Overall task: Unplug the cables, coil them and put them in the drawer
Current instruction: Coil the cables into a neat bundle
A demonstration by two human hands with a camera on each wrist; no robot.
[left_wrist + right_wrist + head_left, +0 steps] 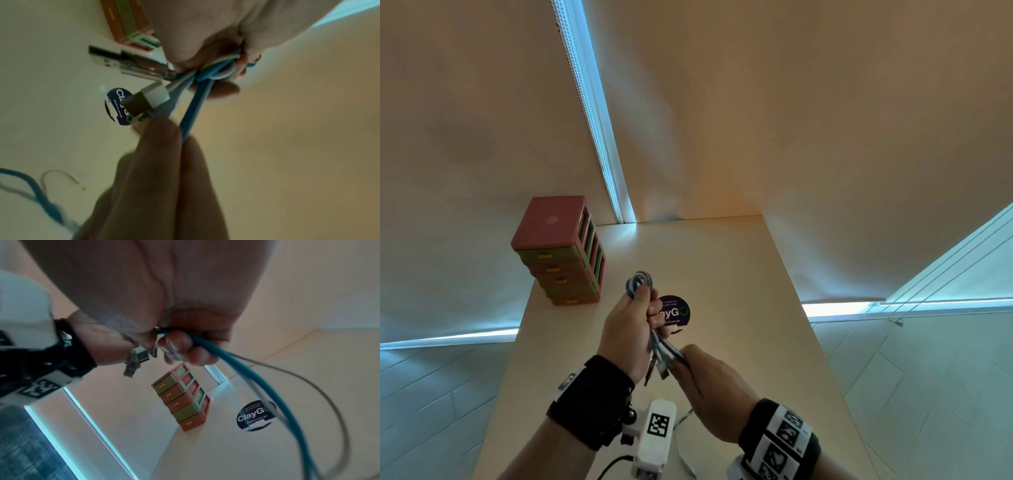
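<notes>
Cables [639, 281], blue and white, sit bundled in the left hand [625, 334], fingers curled around the loops. Right hand [710, 383] pinches trailing strands above the table [750, 274].

The round dark sticker [256, 415] on the table [216, 451] reads "ClayGo".

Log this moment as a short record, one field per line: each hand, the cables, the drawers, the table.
left hand: grips the coiled cables, loops sticking out above the fist
right hand: pinches the loose blue and white strands near the plugs
cables: blue and white, part coiled, tails trailing toward the table
drawers: small stacked drawer unit, all shut, at the table's far left
table: pale top with a round dark sticker
</notes>
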